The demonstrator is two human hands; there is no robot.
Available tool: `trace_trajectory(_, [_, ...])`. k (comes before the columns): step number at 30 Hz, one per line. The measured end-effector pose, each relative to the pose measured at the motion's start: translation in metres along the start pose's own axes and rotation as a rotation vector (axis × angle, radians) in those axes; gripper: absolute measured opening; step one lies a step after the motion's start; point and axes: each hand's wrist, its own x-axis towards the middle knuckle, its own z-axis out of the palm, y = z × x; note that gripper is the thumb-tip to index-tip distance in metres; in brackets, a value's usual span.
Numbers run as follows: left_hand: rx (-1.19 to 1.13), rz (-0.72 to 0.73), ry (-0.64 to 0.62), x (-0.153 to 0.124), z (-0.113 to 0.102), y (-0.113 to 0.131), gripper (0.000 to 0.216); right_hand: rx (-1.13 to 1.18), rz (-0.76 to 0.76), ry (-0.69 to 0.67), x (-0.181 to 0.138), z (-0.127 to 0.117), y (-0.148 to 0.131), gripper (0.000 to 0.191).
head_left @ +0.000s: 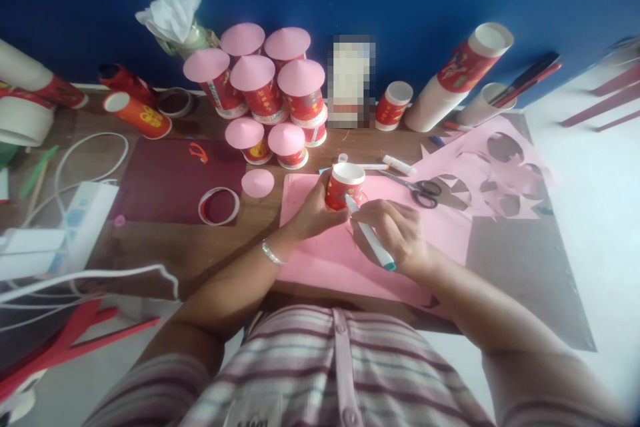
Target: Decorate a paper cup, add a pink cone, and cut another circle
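Note:
My left hand (pixel 316 208) is closed around a red patterned paper cup (pixel 345 192) with a white rim, its open end facing up. In my right hand (pixel 395 230) is a white marker (pixel 373 243) with a teal end, held like a pen. Its tip meets or nearly meets the front of the cup. Both hands are above pink paper sheets (pixel 320 260) on the table. Scissors (pixel 425 193) with dark handles lie just beyond my right hand. A small pink paper cone (pixel 258 183) rests to the left of the cup.
Several red cups with pink cone tops (pixel 260 73) stand at the back. A cup stack (pixel 463 73) leans right of a single cup (pixel 394 105). Cut pink scraps (pixel 500 167) lie at right. Tape rolls (pixel 219 205) and a power strip (pixel 90 220) are on the left.

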Motion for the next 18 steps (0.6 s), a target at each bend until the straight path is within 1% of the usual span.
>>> trace_trajectory(7, [-0.019, 0.007, -0.031, -0.0013, 0.0005, 0.0076, 0.054, -0.032, 0.008, -0.012, 0.0001, -0.0043, 0.0036, 0.027])
trace_trajectory(12, [-0.027, 0.014, -0.03, -0.0013, 0.0003, 0.0049, 0.055, -0.045, 0.013, -0.002, 0.0007, -0.0028, 0.0036, 0.028])
trace_trajectory(18, [0.0, -0.005, -0.034, -0.0017, -0.0022, -0.0014, 0.055, -0.029, 0.007, -0.007, 0.0009, -0.0028, 0.0023, 0.025])
